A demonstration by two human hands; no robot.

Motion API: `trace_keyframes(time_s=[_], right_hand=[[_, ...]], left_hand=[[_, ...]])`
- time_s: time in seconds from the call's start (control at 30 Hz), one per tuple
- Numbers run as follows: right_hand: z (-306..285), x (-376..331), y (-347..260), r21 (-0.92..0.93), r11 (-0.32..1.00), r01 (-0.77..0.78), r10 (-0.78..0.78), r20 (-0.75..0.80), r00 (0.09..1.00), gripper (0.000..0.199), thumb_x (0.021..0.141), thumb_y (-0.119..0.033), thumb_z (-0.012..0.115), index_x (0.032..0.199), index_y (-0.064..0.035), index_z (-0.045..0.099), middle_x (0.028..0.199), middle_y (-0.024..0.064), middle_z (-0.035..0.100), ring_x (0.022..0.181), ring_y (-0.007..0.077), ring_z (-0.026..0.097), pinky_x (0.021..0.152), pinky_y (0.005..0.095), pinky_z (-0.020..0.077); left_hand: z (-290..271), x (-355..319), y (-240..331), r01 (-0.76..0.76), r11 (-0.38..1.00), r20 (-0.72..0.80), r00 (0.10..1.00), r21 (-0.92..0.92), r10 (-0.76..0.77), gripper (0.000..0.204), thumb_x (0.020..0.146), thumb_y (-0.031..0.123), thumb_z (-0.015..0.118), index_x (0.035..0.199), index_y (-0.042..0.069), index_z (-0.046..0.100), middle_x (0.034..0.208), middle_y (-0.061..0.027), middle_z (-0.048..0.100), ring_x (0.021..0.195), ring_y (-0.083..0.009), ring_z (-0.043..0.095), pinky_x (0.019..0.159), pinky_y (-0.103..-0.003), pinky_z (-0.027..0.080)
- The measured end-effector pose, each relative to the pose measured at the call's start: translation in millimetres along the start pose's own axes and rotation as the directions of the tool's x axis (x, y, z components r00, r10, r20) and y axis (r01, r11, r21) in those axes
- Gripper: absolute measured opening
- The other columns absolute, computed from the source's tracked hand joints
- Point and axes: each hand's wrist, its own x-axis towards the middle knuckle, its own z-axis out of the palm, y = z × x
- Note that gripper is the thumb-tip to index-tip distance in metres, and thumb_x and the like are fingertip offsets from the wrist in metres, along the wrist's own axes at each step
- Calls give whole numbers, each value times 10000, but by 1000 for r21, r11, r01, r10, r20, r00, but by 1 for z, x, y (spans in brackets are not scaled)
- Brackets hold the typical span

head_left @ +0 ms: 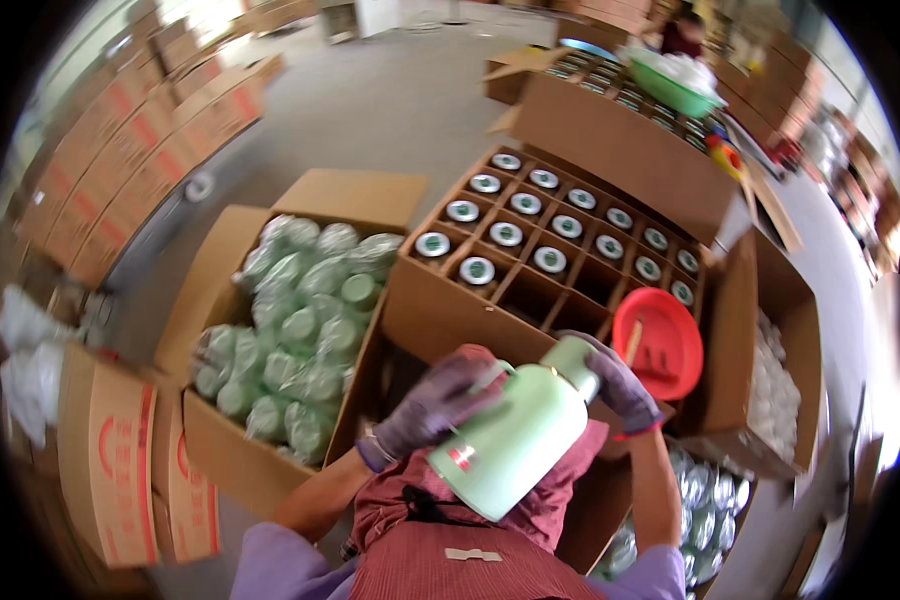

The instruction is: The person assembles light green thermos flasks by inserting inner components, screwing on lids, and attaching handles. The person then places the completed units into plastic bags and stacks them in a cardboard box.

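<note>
Maroon apron point(450, 565) cloth lies nearest, just below the fingers, and across it leans a pale green flask point(520, 440), tilted, its base toward the wearer and its neck up to the right. Gloved fingers of the right hand point(620, 390) are curled around the lid point(570, 358) end. The left hand point(430, 400), also gloved, lies beside the handle point(492, 376); blur hides whether its fingers grip or only rest, so I cannot tell.

To handle the flask well, the right fingers should hold the lid evenly, without pushing it askew, while the left fingers take the body's weight. Smooth sides could slip in gloves; a hold through the handle would probably be surer. Slow turns would also spare knocks against the red basin point(685, 345) just right of the right fingers.

Beyond both hands stands a divided carton point(425, 310) of white-topped items. Left of the left fingers, an open carton point(240, 450) holds film-wrapped pale green pieces point(305, 320).
</note>
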Motion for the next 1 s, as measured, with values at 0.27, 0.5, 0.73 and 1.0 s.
trace_keyframes(time_s=[0.27,0.5,0.73,1.0], right_hand=[[66,22,41,-875,428,226,0,250,968,614,769,-320,790,1262,-27,570,1213,179,597,1119,351,592,986,410,469],[76,21,29,-810,575,111,-41,107,993,606,865,-433,692,1266,5,572,1209,217,599,1126,371,594,977,422,469],[20,13,35,-597,797,-95,-111,-298,948,485,934,-269,589,1285,63,551,1136,137,647,1059,203,627,951,321,481],[14,51,46,-609,781,-141,-43,-277,960,362,860,-77,620,1201,42,598,1095,139,643,1045,209,629,931,313,488]], left_hand=[[-6,-134,21,126,950,357,934,-286,-16,486,912,33,545,1387,127,503,1317,-217,527,1168,-336,583,982,-434,481],[-80,-133,-190,768,585,-368,481,-261,-796,375,940,338,616,1087,-2,671,1042,-192,708,956,-306,696,832,-398,555],[-65,-182,-383,918,-227,-549,-11,326,-836,617,914,560,529,1290,74,584,1361,-219,535,1305,-333,483,1093,-536,324],[-159,-275,-397,959,97,-490,-48,-266,-870,318,879,348,657,1034,71,671,935,-74,711,846,-246,697,838,-478,548]])
